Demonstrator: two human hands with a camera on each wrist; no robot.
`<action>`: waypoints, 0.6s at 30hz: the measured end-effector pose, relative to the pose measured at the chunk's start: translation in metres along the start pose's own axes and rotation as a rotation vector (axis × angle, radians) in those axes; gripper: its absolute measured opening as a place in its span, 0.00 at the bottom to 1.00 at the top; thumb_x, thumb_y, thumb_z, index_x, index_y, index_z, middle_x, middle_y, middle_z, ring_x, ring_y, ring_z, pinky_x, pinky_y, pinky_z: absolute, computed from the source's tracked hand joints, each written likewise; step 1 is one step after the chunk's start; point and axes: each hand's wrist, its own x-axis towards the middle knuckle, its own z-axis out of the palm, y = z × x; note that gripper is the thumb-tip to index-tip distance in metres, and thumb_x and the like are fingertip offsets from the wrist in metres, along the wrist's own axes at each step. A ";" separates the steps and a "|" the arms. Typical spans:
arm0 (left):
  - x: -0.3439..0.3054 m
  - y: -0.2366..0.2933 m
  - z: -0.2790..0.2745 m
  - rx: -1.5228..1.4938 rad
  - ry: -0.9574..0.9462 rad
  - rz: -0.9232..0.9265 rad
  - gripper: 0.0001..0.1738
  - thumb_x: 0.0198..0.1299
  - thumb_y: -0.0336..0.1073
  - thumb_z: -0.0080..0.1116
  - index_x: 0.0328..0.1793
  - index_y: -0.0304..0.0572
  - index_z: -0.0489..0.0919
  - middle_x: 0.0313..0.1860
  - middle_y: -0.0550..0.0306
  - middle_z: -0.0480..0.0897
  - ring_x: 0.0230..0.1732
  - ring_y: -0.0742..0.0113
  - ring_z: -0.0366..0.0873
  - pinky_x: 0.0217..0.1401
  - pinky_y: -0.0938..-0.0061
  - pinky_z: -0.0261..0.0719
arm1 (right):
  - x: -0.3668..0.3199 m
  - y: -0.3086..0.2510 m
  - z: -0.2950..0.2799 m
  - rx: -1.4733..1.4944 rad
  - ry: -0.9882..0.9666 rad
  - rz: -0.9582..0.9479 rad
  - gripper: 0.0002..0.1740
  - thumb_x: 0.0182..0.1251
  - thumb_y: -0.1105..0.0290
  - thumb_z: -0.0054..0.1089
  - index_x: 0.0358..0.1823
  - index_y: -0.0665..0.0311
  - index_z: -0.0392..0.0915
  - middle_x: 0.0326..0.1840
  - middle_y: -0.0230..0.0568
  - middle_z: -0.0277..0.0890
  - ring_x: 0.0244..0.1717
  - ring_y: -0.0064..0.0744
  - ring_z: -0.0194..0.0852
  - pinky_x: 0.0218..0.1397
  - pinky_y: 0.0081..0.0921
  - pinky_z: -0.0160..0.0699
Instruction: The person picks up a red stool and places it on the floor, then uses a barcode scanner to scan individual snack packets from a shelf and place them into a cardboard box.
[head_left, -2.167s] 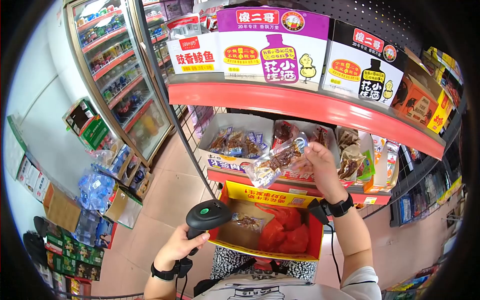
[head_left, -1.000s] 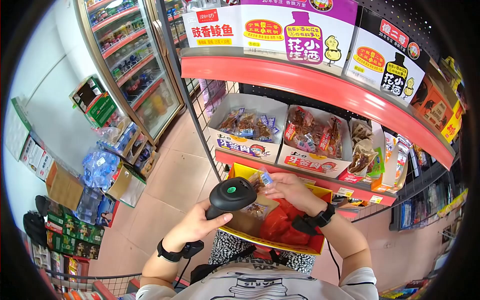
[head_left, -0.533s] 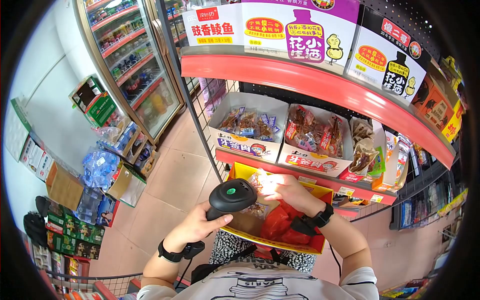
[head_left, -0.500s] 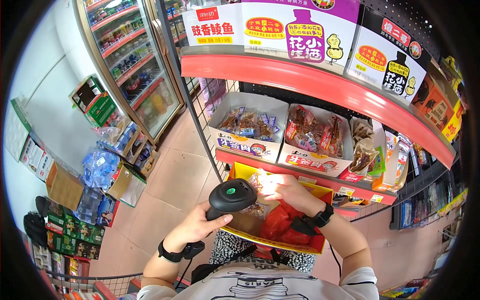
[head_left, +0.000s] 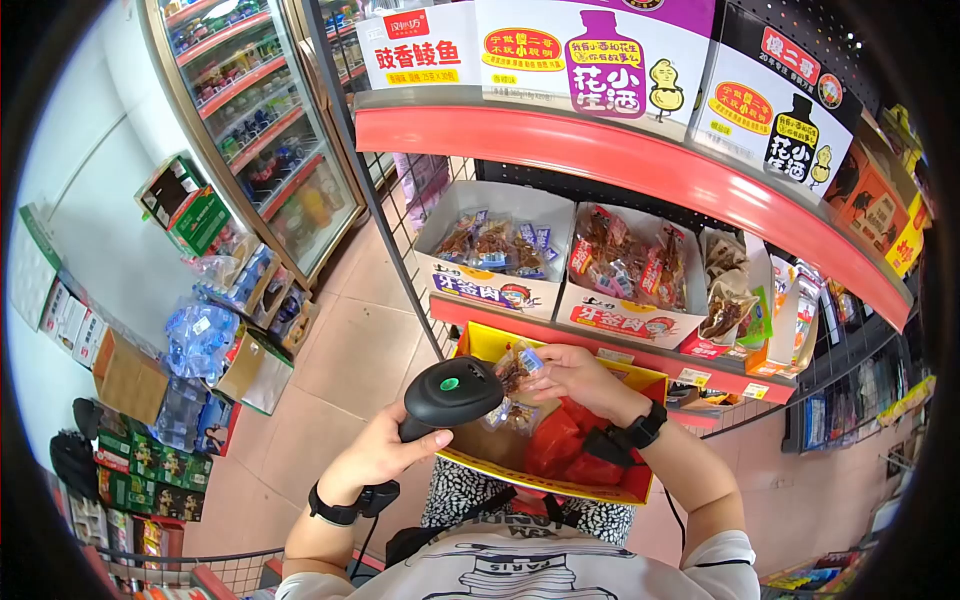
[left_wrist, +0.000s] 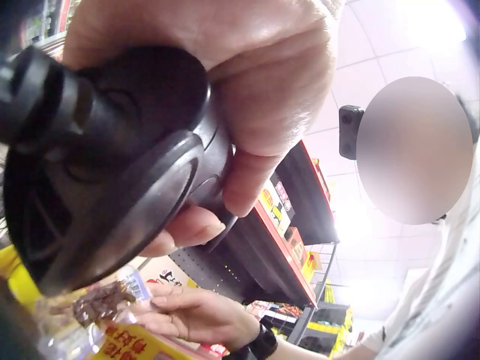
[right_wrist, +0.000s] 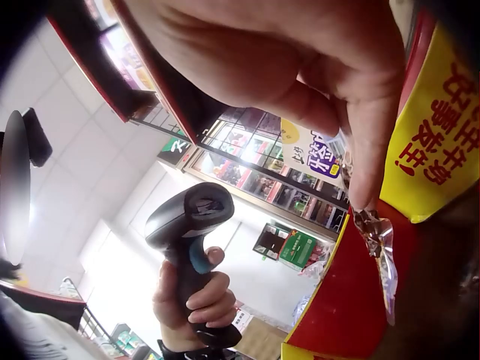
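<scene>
My left hand (head_left: 378, 455) grips a black handheld barcode scanner (head_left: 452, 394) by its handle, its head facing the packet in my other hand. In the left wrist view the scanner (left_wrist: 135, 165) fills the near side. My right hand (head_left: 580, 382) pinches a clear snack packet (head_left: 516, 366) with brown meat pieces and a blue-and-white label, over the yellow box (head_left: 625, 492). The right wrist view has thumb and fingers at the end of this packet (right_wrist: 379, 251). Inside the box lie another snack packet (head_left: 517, 417) and a red plastic bag (head_left: 560, 445).
On the shelf just ahead, two white display boxes (head_left: 485, 287) (head_left: 622, 322) hold similar packets. Above them juts a red-edged shelf (head_left: 600, 150) with larger boxes. A glass-door fridge (head_left: 255, 120) and stacked goods (head_left: 200, 340) stand to the left.
My right hand has brought the packet down from the shelf to over the yellow box, near the scanner. A bright glare on packet and fingers half a second ago is gone.
</scene>
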 end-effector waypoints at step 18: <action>-0.002 -0.004 -0.007 0.063 -0.086 -0.058 0.18 0.54 0.41 0.62 0.46 0.38 0.76 0.24 0.68 0.73 0.24 0.81 0.67 0.26 0.84 0.66 | -0.005 -0.009 0.007 -0.034 0.044 0.006 0.20 0.65 0.76 0.33 0.58 0.71 0.63 0.51 0.45 0.70 0.48 0.35 0.75 0.44 0.29 0.81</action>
